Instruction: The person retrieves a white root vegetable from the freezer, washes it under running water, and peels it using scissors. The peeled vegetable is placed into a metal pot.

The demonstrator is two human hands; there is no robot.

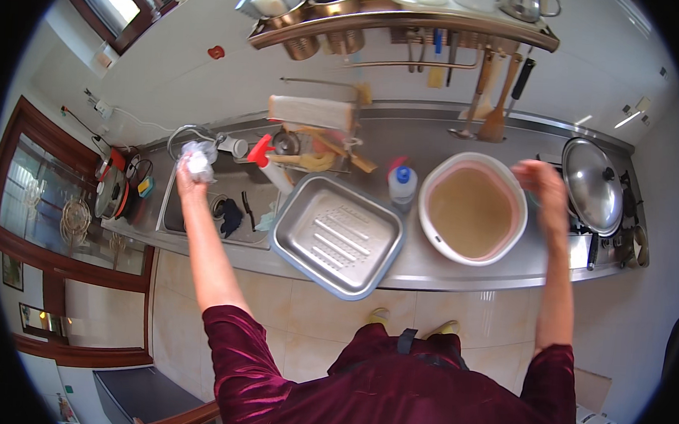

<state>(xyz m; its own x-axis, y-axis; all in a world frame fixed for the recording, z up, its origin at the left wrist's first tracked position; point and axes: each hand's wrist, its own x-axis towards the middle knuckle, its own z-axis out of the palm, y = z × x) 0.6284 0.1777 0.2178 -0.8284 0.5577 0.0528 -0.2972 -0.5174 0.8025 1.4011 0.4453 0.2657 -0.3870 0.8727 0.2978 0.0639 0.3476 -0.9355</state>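
My left hand [194,177] is raised over the sink's left part, closed on crumpled clear plastic [199,157] beside the faucet [183,132]. Blurred, my right hand [540,179] hovers just right of a white and pink basin [470,259] of cloudy brownish water; whether it holds anything cannot be told. A rectangular steel tray with slots and a blue-grey rim [338,235] lies at an angle between the sink and the basin, jutting past the counter's front edge. Behind the tray stand a spray bottle with a red trigger [272,168] and a blue-capped plastic bottle [402,186].
Dark and pale cloths lie in the sink [257,236]. A rack of utensils [320,147] stands behind the tray. A domed steel lid [591,185] rests at the stove on the right. Ladles and spatulas [497,119] hang from the wall shelf [407,22].
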